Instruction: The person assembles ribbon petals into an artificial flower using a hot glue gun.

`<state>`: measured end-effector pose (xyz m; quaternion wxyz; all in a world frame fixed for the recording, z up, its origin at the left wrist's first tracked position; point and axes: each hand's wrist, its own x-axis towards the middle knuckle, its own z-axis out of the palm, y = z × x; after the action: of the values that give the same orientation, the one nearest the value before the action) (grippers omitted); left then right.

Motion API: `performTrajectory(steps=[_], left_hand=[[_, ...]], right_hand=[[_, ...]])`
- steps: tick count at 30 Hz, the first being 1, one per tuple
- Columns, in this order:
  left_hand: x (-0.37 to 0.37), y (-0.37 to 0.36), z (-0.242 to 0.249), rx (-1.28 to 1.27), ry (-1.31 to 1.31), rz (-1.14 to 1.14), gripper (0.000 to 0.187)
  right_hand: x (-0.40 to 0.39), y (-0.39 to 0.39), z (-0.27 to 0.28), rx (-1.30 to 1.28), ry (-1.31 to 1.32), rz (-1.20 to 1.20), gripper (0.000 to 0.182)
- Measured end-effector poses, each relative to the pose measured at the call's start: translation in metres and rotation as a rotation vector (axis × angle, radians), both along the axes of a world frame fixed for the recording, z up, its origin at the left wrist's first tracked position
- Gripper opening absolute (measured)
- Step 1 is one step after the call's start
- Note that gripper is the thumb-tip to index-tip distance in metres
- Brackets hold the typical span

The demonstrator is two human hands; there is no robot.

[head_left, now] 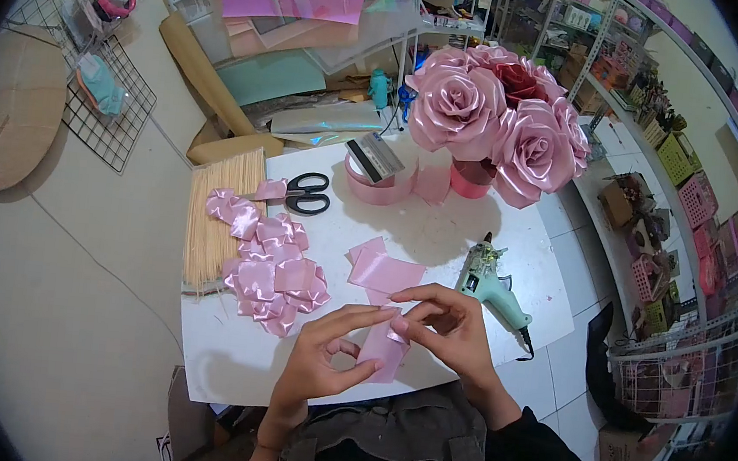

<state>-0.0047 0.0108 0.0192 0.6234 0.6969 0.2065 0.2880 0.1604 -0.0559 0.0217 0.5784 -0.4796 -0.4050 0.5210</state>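
Note:
Between my two hands, over the table's front edge, is a piece of pink satin ribbon (383, 355). My left hand (323, 349) pinches its left side and top with thumb and fingers. At the ribbon's upper right corner, my right hand (450, 330) grips it between thumb and index finger, where the corner looks folded. Cut ribbon pieces (387, 272) lie flat just beyond my hands. To the left sits a pile of curled pink petals (275, 277), partly over a bundle of thin wooden sticks (209, 256).
Black-handled scissors (308, 194) lie beyond the petals. A ribbon roll (372, 190) with a card on top stands at the back of the white table (343, 228). Large pink satin roses (506, 120) stand at back right. A mint glue gun (497, 293) lies at right; shelves line the far right.

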Motion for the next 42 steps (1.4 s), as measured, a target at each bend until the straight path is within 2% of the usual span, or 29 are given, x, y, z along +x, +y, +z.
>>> performTrajectory(steps=[5, 7, 8, 12, 17, 22, 24, 27, 37, 42], left_hand=[[-0.002, 0.000, -0.002, -0.030, -0.032, -0.040, 0.048], [0.000, -0.004, -0.008, -0.125, -0.251, 0.126, 0.050], [0.001, -0.003, -0.008, -0.166, -0.307, 0.175, 0.054], [0.004, 0.002, -0.006, -0.213, -0.488, 0.251, 0.059], [0.007, 0.000, -0.012, -0.126, -0.430, 0.307, 0.058], [0.007, -0.003, -0.014, -0.019, -0.394, 0.381, 0.056], [0.006, -0.003, -0.014, 0.135, -0.333, 0.433, 0.054], [0.007, -0.004, -0.016, 0.221, -0.324, 0.471, 0.052], [0.006, -0.005, -0.018, 0.197, -0.376, 0.477, 0.047], [0.003, -0.006, -0.020, 0.283, -0.307, 0.455, 0.048]], right_hand=[[-0.002, 0.003, -0.002, -0.001, -0.021, 0.007, 0.027], [-0.003, 0.006, -0.005, 0.070, 0.073, -0.045, 0.027], [0.000, 0.006, -0.011, 0.083, 0.222, 0.007, 0.028], [0.004, -0.002, -0.021, 0.068, 0.153, 0.229, 0.031], [-0.008, -0.002, -0.031, 0.042, 0.290, 0.225, 0.038], [-0.015, 0.000, -0.031, 0.077, 0.278, 0.121, 0.033], [-0.016, 0.000, -0.030, 0.065, 0.282, 0.117, 0.032], [-0.018, 0.001, -0.030, 0.053, 0.281, 0.093, 0.029], [-0.028, 0.004, -0.027, 0.026, 0.246, -0.036, 0.021], [-0.031, 0.006, -0.029, 0.025, 0.232, -0.111, 0.017]])
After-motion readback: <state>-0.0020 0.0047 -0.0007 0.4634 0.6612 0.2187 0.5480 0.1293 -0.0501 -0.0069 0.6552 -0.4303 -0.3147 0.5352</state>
